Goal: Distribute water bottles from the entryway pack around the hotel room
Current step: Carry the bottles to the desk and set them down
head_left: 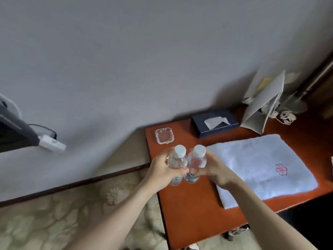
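left hand [163, 168] grips left water bottle [177, 164] | right hand [214, 169] grips right water bottle [195, 164] | we risk the touching bottles toppling near the worktop [189, 210] edge or knocking the glass ashtray [164, 135]

Bottles [186, 164] left of towel [261, 168] (ashtray [164, 135] behind)

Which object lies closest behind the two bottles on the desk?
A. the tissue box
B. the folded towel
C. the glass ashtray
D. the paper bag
C: the glass ashtray sits just beyond the caps of the left bottle and right bottle, near the desk corner.
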{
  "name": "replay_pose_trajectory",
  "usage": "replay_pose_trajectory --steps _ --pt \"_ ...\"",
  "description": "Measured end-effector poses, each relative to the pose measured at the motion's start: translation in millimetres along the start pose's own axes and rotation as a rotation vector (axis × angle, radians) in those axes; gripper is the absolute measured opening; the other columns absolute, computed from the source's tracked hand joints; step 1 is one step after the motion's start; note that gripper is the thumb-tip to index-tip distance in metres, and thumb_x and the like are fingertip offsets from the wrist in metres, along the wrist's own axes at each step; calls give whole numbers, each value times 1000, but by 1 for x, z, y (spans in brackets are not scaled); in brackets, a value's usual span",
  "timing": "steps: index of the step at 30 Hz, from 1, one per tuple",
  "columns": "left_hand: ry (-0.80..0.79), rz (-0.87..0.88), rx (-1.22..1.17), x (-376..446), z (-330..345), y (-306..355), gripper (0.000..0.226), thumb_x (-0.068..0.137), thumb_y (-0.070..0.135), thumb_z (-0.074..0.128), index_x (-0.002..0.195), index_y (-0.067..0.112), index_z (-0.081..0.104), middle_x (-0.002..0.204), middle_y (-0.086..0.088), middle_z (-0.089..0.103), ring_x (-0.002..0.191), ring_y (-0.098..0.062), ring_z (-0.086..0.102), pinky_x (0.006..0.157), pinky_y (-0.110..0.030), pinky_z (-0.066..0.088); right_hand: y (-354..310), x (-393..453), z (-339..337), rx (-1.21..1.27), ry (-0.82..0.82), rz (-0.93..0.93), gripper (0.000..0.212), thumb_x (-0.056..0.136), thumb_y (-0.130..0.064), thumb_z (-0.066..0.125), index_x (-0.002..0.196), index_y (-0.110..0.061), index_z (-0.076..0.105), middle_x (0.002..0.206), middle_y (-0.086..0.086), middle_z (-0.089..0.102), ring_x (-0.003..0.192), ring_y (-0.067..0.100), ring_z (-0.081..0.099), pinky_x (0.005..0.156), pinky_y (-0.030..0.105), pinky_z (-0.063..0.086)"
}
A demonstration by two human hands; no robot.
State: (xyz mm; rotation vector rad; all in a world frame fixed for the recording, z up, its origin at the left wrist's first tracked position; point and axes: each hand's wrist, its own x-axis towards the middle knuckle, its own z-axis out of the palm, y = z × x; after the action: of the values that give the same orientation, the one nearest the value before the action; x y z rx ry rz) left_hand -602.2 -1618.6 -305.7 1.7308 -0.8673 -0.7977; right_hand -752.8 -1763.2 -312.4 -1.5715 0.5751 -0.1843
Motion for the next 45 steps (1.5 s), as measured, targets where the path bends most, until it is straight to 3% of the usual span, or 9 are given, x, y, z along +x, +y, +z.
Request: replay_pose_trajectory --steps 6,9,15,23,28,33,37,41,45 --pt "99 -103 132 37 23 -54 55 61 46 85 100 64 52 103 38 62 96 10 60 84 -23 52 61 67 -24 -107 -59 57 58 67 -14 87 117 -23 59 111 -2 65 106 23 63 93 43 55" --pt "90 -118 141 55 32 -79 51 63 44 84 103 55 55 103 35 63 95 5 62 85 -27 54 88 91 -29 -174 -54 71 62 68 -7 87 118 -30 59 111 -6 67 106 17 64 95 43 55" --pt "53 -130 130 71 41 -111 48 68 24 89 106 33 63 91 24 68 85 15 60 73 -7 47 127 109 -29 -194 -42 97 64 72 -9 86 122 -31 54 112 -5 66 105 14 64 93 35 56" --pt "157 -190 48 68 57 -166 57 64 26 89 112 35 61 105 10 72 100 -12 68 91 -36 55 169 103 -25 -142 -14 104 68 71 -10 87 127 -28 53 113 -10 64 110 14 61 93 29 53" --pt "151 -203 34 68 64 -189 66 65 28 89 121 36 55 109 13 71 106 -6 66 92 -33 55 193 98 -10 -172 106 152 66 68 -23 88 124 -33 55 114 -13 66 110 6 62 96 26 50" --pt "89 -241 -7 75 61 -220 67 67 20 89 126 28 57 117 11 70 114 -3 63 100 -25 49 207 101 5 -405 334 159 59 68 -33 87 118 -31 56 111 -17 60 100 1 60 73 11 43" --pt "103 -187 -34 105 49 -224 64 70 11 87 123 30 57 116 11 70 109 -1 64 88 -9 46 213 129 -2 -431 382 114 59 73 -37 84 122 -31 52 111 -16 64 101 4 62 81 19 49" --pt "149 -131 -51 141 38 -225 62 72 10 85 126 22 58 113 12 70 103 3 65 84 -6 46 207 171 -11 -437 397 77 61 72 -32 86 117 -36 44 108 -16 63 99 7 63 79 21 48" --pt "170 -99 -19 162 34 -233 62 72 17 86 124 34 57 108 27 70 102 7 63 83 -6 46 198 206 -15 -464 312 69 65 74 -28 85 126 -30 47 119 -12 62 105 5 57 85 22 44"
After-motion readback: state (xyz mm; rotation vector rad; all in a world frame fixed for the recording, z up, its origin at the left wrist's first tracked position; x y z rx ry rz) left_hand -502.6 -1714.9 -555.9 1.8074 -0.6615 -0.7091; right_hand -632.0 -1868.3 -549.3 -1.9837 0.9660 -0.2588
